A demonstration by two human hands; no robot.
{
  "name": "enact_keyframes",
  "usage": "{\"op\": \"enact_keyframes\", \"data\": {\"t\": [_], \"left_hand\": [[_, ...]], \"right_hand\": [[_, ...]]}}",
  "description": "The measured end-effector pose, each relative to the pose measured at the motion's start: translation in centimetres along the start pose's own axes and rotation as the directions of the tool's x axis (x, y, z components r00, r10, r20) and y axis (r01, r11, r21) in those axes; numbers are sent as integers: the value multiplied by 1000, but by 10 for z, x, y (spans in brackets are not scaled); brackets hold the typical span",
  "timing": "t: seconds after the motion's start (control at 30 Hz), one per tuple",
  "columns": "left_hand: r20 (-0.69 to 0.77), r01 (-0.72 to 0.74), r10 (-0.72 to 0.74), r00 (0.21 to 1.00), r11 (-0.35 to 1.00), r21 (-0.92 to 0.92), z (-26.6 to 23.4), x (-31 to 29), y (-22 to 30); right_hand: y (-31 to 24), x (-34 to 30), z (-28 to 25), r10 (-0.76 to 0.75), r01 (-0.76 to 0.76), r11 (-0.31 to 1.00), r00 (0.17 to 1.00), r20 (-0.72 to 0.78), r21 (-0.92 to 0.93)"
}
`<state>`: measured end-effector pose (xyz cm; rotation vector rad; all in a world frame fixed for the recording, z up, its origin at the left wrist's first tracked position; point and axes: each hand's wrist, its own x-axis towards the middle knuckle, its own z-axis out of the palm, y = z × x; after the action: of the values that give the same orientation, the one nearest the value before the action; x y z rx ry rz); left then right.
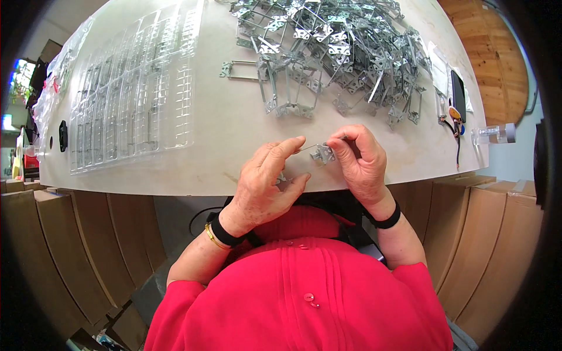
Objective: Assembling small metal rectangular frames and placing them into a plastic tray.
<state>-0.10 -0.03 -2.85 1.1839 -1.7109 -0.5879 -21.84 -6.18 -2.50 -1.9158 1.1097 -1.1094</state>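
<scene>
My right hand [362, 164] is closed in a pinch, thumb against fingers, on a small metal bracket frame [322, 154] just above the near edge of the table. A thin rod of this frame runs left to the fingertips of my left hand [260, 181]. The left fingers curve around that end, with the thumb held apart below, and a bit of grey metal shows between them. How the left fingers grip it is partly hidden. Beyond both hands lies a large tangled heap of similar metal bracket frames [351, 52], with a few loose ones at its near left side.
Clear plastic compartment trays [137, 93] holding metal parts cover the left of the white table [216, 146]. At the right lie a dark phone [458, 92], a small tool with a cord [455, 114] and a clear bottle [493, 134]. Cardboard boxes [64, 234] flank me below the table.
</scene>
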Motion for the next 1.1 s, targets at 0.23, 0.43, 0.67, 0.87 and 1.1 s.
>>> {"op": "enact_keyframes", "data": {"t": [0.23,0.43,0.67,0.87,1.1], "left_hand": [[2,3,-3,1000,1000,-3,0,-1,-1],[-7,-1,1,1000,1000,-13,-1,-1,-1],[-15,-12,12,1000,1000,-20,0,-1,-2],[18,2,-2,1000,1000,21,-2,0,1],[31,7,-8,999,1000,7,-1,0,-1]], "right_hand": [[2,0,1,-7,7,1000,1000,-24,6],[-3,0,0,-13,12,1000,1000,-7,-15],[-6,4,-1,-157,157,983,988,9,-94],[-2,3,1,-107,107,991,994,6,-82],[-5,5,5,-4,4,998,1000,5,-56]]}}
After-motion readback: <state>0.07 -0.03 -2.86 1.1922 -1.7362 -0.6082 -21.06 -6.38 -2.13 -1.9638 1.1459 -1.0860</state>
